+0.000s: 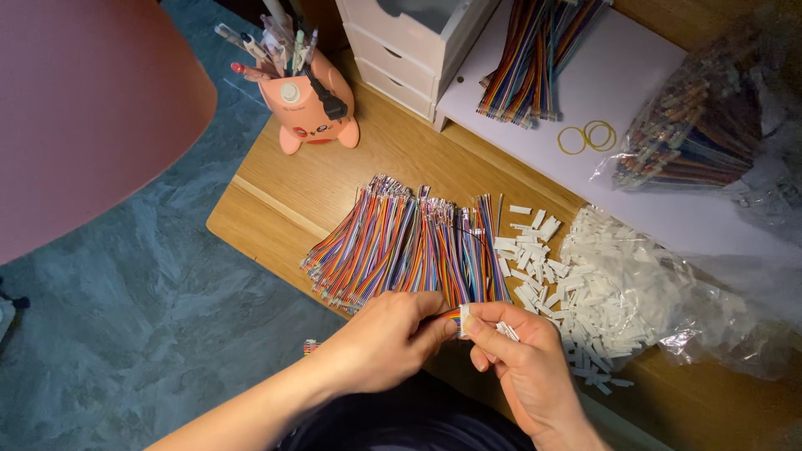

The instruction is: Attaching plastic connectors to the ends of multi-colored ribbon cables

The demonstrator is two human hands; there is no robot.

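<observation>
My left hand [386, 338] pinches the end of a short multicoloured ribbon wire [450, 315] just in front of the table edge. My right hand [518, 351] grips a small white plastic connector [464, 319] at the tip of that wire, with another white connector [508, 331] lying across its fingers. Right behind both hands, a fanned pile of multicoloured wires [401, 246] rests on the wooden table [334, 188]. Loose white connectors [530, 255] lie to the right of the pile.
A clear bag of white connectors [635, 292] spills open at right. Further back are another wire bundle [535, 58], yellow rubber bands [587, 136], a bag of wires [693, 134], white drawers [409, 50] and a pink pen holder [305, 104]. A pink lampshade [83, 100] blocks the upper left.
</observation>
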